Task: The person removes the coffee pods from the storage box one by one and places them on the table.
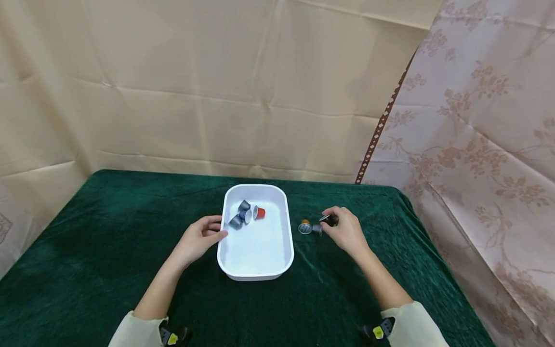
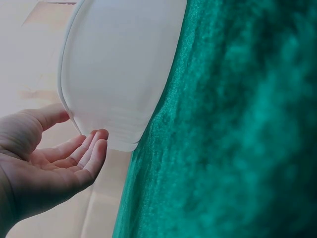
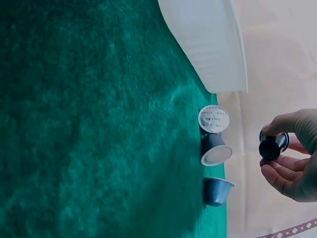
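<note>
My left hand (image 1: 200,239) holds the left rim of a white tray (image 1: 256,255), thumb at the rim and fingers along the outer wall; the left wrist view shows this hand (image 2: 59,156) from below. Inside the tray lie a red coffee capsule (image 1: 259,212) and several grey-blue coffee capsules (image 1: 236,222). To the tray's right, above the cloth, my right hand (image 1: 345,231) pinches a black coffee capsule (image 3: 271,147) between thumb and fingers. Below it rest a capsule with a printed silver lid (image 3: 214,119), a dark grey capsule (image 3: 216,149) and a blue-grey one (image 3: 217,192), the last hidden in the head view.
A dark green velvet cloth (image 1: 108,231) covers the table. Behind it hangs a beige curtain (image 1: 173,96), with a pink floral curtain (image 1: 485,144) on the right side.
</note>
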{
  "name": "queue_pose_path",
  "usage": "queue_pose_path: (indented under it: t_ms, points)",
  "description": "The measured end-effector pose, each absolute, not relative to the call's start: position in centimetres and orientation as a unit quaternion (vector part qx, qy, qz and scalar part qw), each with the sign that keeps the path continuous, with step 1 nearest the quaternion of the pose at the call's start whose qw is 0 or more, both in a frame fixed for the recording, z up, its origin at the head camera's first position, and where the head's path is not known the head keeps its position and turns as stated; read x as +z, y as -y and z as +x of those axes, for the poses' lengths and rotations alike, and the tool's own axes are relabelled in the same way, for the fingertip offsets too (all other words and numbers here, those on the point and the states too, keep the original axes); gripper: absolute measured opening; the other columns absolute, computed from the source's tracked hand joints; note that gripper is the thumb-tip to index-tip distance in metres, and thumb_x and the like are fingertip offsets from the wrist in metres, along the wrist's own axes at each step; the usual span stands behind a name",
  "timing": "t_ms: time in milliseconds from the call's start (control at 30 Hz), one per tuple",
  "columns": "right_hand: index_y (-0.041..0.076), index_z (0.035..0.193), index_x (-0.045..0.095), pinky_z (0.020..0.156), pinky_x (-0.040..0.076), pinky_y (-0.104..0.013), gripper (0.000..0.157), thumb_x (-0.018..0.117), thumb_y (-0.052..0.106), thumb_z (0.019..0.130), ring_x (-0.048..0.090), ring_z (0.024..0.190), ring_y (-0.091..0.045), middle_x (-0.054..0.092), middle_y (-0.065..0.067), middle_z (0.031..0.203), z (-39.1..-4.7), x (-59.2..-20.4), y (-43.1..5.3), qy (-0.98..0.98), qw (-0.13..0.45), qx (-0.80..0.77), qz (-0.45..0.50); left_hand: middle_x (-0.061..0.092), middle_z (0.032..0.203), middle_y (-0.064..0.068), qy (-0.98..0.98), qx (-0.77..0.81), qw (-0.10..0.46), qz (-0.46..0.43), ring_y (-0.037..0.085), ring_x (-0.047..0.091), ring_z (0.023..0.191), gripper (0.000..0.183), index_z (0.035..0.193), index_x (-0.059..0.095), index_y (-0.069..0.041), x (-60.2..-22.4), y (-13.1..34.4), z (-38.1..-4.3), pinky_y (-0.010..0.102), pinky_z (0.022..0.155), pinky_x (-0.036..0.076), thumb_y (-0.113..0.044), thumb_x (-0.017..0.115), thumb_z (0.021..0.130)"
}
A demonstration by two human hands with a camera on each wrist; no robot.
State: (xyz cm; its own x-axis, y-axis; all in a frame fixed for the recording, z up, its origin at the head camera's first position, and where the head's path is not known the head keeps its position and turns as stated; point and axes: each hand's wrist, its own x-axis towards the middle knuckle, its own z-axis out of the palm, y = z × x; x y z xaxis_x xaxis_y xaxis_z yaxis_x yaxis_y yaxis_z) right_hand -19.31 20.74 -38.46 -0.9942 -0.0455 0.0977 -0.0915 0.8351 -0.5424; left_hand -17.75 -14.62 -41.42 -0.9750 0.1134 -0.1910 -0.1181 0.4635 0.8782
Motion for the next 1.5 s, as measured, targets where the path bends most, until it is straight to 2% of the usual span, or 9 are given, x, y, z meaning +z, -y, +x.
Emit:
queue_pose_path:
  t_ms: [367, 1167, 1500]
  points:
    - [0.004, 0.112, 0.062, 0.082, 0.048, -0.047, 0.029, 0.065, 0.016, 0.086, 0.056, 0.1, -0.033, 0.059, -0.018, 0.11, -19.2, -38.3, -22.1, 0.96, 0.051, 0.274, 0.026, 0.053, 0.126, 0.019, -0.848, 0.517, 0.114, -0.003, 0.027, 0.06, 0.106, 0.058, 0.137, 0.041, -0.007, -41.6, 14.7, -17.9, 0.038, 0.086, 0.054, -0.03, 0.061, 0.088]
    - [0.003, 0.115, 0.06, 0.085, 0.046, -0.051, 0.032, 0.062, 0.017, 0.087, 0.054, 0.105, -0.037, 0.056, -0.023, 0.116, -19.1, -38.8, -24.5, 0.962, 0.038, 0.272, -0.002, 0.053, 0.127, 0.019, -0.849, 0.515, 0.115, -0.002, 0.027, 0.06, 0.107, 0.059, 0.138, 0.04, -0.007, -41.4, 14.7, -17.8, 0.039, 0.086, 0.053, -0.03, 0.061, 0.088]
    - [0.004, 0.115, 0.06, 0.083, 0.046, -0.05, 0.031, 0.062, 0.017, 0.087, 0.054, 0.103, -0.036, 0.055, -0.023, 0.116, -19.1, -39.0, -25.0, 0.963, 0.028, 0.266, -0.026, 0.053, 0.127, 0.019, -0.849, 0.516, 0.116, -0.002, 0.027, 0.06, 0.107, 0.059, 0.138, 0.04, -0.007, -41.5, 14.7, -17.8, 0.038, 0.086, 0.053, -0.031, 0.062, 0.088]
